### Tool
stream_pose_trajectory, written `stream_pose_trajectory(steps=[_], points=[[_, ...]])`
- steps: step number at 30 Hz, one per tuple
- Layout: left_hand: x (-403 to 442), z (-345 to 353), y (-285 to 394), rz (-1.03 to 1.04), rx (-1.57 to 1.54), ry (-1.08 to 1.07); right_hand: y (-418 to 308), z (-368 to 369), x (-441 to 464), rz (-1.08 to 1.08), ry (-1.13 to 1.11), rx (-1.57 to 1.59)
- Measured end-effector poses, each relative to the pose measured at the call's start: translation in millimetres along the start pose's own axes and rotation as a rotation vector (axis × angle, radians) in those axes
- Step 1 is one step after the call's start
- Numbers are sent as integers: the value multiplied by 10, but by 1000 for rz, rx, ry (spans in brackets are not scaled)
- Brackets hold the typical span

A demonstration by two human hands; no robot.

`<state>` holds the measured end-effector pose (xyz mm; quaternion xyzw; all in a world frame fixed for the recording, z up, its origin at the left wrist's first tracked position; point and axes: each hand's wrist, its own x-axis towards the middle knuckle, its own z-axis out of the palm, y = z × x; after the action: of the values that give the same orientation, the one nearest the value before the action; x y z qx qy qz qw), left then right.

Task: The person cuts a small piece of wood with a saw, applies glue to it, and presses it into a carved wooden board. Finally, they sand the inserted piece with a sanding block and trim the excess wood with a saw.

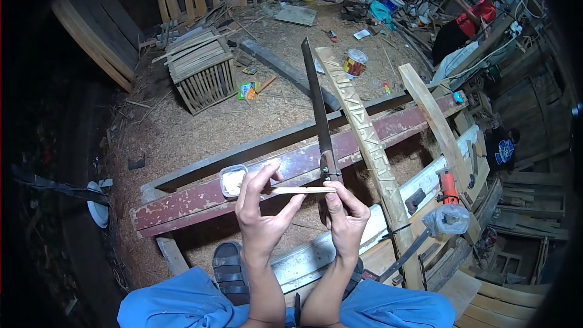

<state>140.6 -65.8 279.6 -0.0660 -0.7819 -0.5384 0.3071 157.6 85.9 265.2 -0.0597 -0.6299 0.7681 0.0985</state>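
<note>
A thin strip of pale wood [297,190] lies crosswise between my two hands. My right hand [347,222] pinches its right end between thumb and fingertips. At its left end is my left hand [262,218], thumb and forefinger spread apart, the strip running through the gap between them. Behind the right hand a handsaw [317,97] stands with its long dark blade pointing up and away; its handle is partly hidden by the fingers. Just beyond the left hand, a small clear tub of white stuff [233,180] sits on the worn red plank [182,208].
A carved wooden board [364,133] and a plain curved board [434,115] lie across the planks. At right are an orange-red power tool [448,188] and a plastic bag [450,220]. A slatted crate [203,73] and a paint can [354,62] stand beyond. Another person [477,21] is far right.
</note>
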Motion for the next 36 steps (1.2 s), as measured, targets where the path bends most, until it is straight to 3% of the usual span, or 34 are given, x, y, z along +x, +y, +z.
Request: stream_pose_trajectory(steps=[9,15,23,27,31,33,35,36], points=[[-136,215,54,-163,-190,117,-56,-91,19,74,47,77],[-177,226,3,-243,-235,27,-71,-139,-8,93,72,65],[-160,213,-62,-548,-316,-86,-7,-162,33,143,95,1],[-180,209,-158,-580,-340,-105,72,-131,57,122,111,-33],[-217,218,-292,-469,-292,-181,108,-188,62,185,75,-35],[-215,215,-273,-456,-295,-210,193,-223,85,116,50,-47],[-212,220,-211,-728,-460,-107,156,-251,79,125,14,-85],[-211,204,-218,-729,-459,-107,122,-257,76,134,-20,-124]])
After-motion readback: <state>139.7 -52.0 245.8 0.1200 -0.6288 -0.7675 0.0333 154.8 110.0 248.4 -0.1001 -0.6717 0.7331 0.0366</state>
